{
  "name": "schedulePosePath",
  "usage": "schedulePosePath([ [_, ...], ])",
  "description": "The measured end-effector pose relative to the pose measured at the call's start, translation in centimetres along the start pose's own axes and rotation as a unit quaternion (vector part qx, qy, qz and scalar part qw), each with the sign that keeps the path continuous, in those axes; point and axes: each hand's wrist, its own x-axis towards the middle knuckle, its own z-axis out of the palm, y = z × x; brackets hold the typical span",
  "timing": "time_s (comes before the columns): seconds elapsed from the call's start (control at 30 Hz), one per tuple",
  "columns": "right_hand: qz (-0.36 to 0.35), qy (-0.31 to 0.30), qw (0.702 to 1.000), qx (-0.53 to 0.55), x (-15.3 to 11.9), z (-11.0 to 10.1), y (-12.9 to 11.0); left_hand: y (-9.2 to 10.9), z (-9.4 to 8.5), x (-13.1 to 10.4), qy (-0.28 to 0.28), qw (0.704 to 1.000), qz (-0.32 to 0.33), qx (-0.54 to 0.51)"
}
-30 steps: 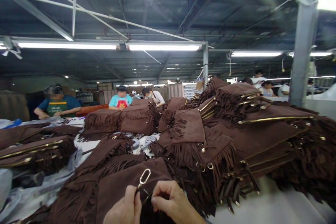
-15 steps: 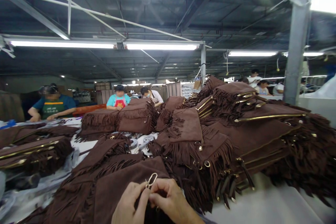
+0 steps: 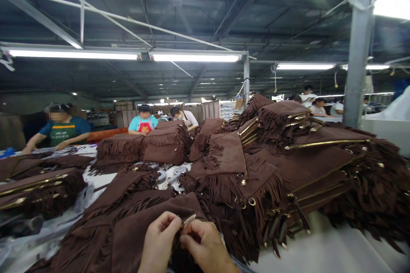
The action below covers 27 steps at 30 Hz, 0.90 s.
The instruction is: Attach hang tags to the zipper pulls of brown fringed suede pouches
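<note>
At the near edge of the surface, both hands, left hand and right hand, pinch a gold clasp on a brown fringed bag, the clasp now tilted flatter than a moment ago, beside a large bag pile at right.

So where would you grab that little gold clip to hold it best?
By its long sides, pinching from left and right. The clip is a thin metal loop poking up at a slant from the brown bag, and the left hand and right hand already meet at its base.
</note>
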Motion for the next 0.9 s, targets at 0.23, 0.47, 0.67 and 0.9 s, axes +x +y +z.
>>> schedulePosePath([
  [0.23,0.024,-0.005,0.983,0.18,-0.7,-0.6,0.6,-0.8,-0.5,0.9,0.086,0.993,0.002,-0.077],
  [0.47,0.03,-0.04,0.922,0.384,-0.9,-0.5,1.3,-1.2,-0.9,0.6,-0.038,0.995,0.01,-0.095],
  [0.67,0.053,0.007,0.959,0.277,-0.7,-1.7,-0.1,-1.1,-1.1,0.1,-0.082,0.994,0.025,-0.069],
  [0.9,0.093,-0.005,0.955,0.283,-0.3,-2.7,-1.1,-1.7,-1.2,0.5,-0.084,0.995,0.035,-0.035],
])
